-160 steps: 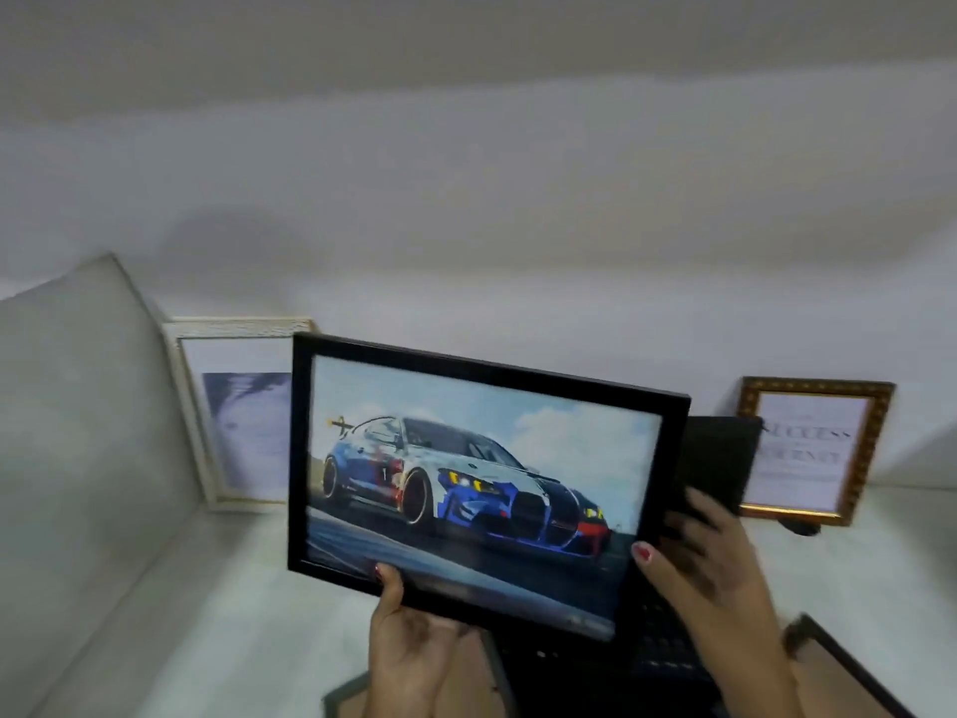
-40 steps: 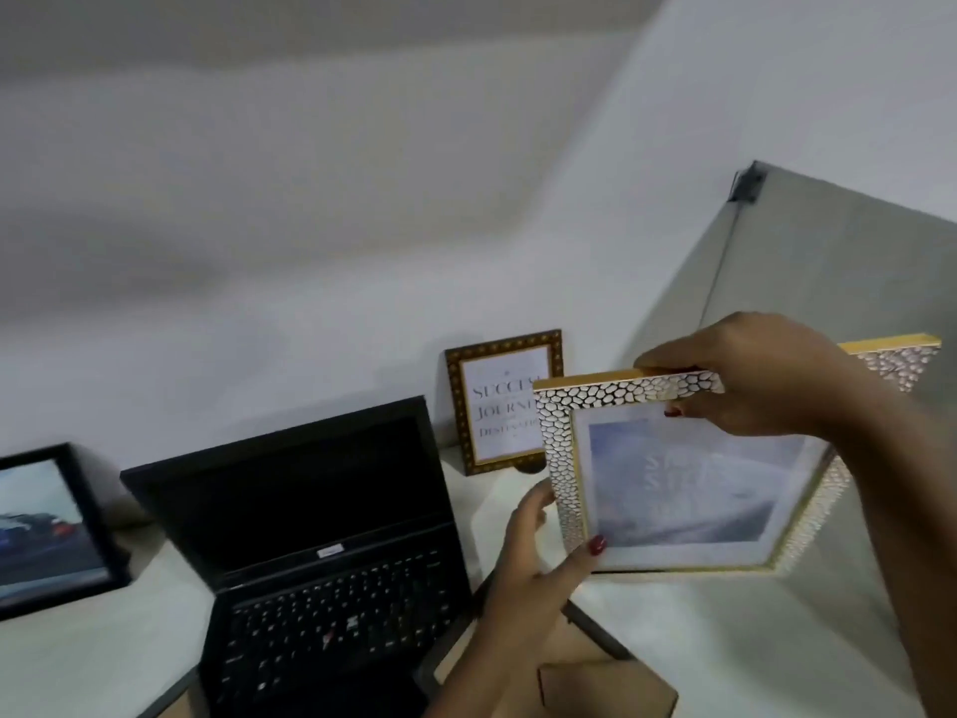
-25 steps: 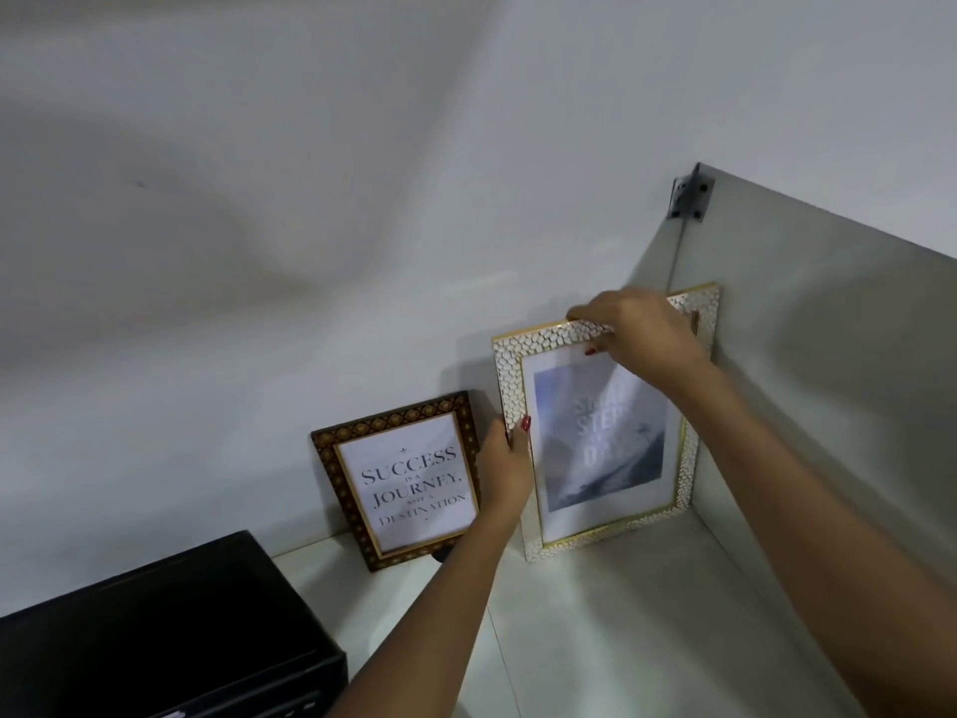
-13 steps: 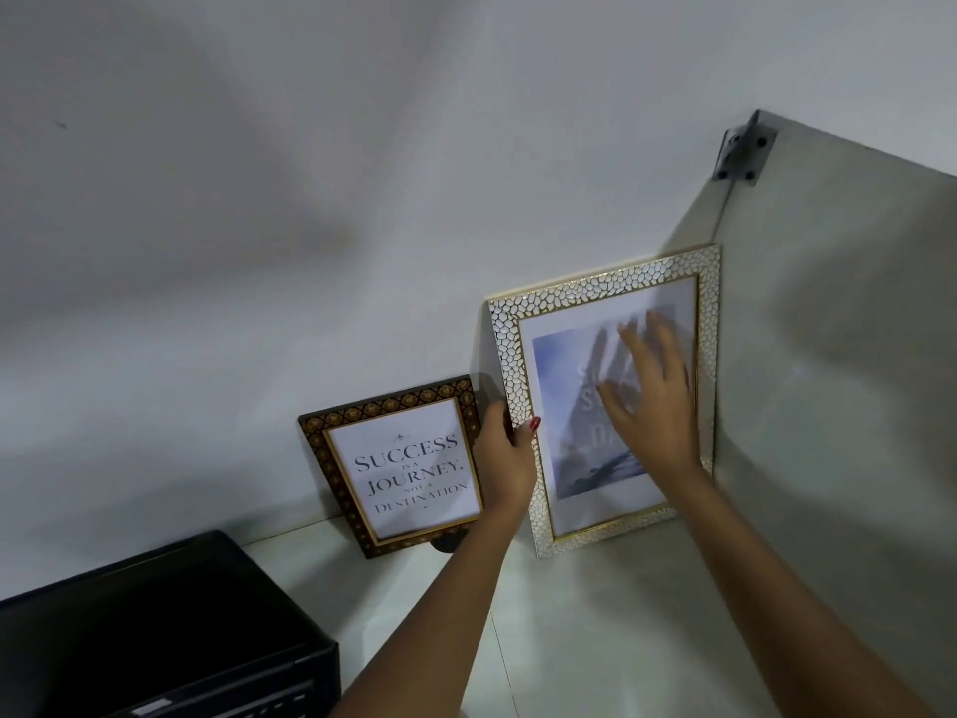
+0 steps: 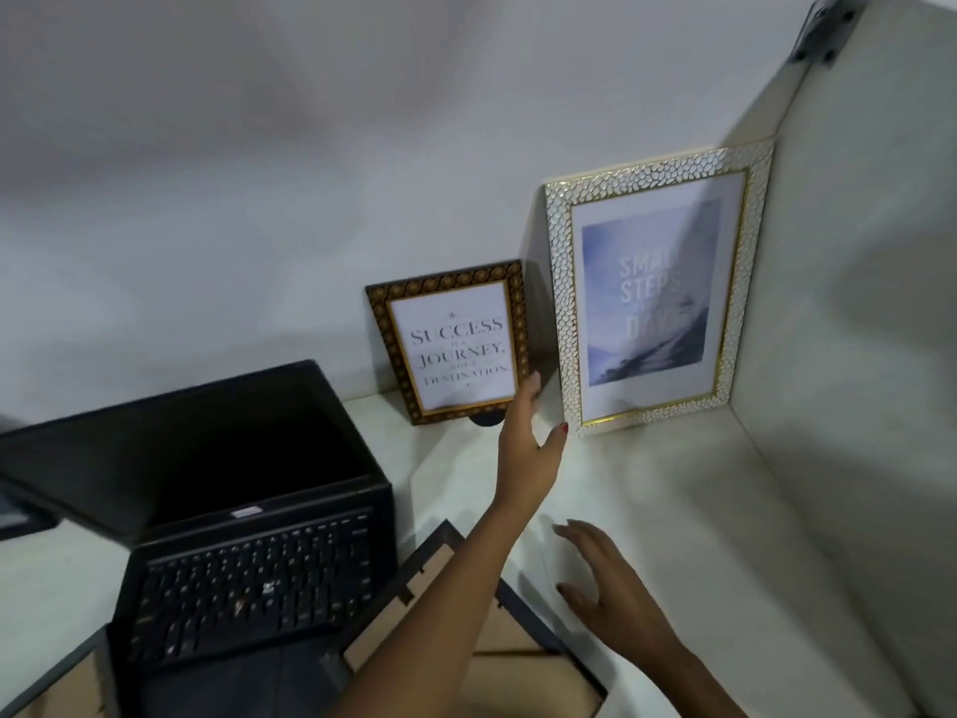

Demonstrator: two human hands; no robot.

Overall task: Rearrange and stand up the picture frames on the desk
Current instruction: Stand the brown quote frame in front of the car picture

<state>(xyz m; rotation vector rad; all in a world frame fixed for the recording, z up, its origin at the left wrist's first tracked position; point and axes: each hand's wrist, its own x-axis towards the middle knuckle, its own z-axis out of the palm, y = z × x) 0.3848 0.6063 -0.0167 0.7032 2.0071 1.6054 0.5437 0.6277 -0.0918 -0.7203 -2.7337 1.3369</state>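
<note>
Both hands have left the white-gold frame [image 5: 657, 292], standing at the surface's [image 5: 647, 489] far right corner — left hand [image 5: 528, 448] and right hand [image 5: 606, 588] wide, empty; a face-down frame [image 5: 440, 577] at the near edge remains.

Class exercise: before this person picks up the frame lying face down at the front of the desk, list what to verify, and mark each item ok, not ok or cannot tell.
1. White mosaic frame stands upright in the corner, no hand touching it: ok.
2. Success frame upright: ok.
3. Left hand empty, open: ok.
4. Right hand empty, above the desk: ok.
5. Face-down frame free of the laptop: cannot tell.
</note>
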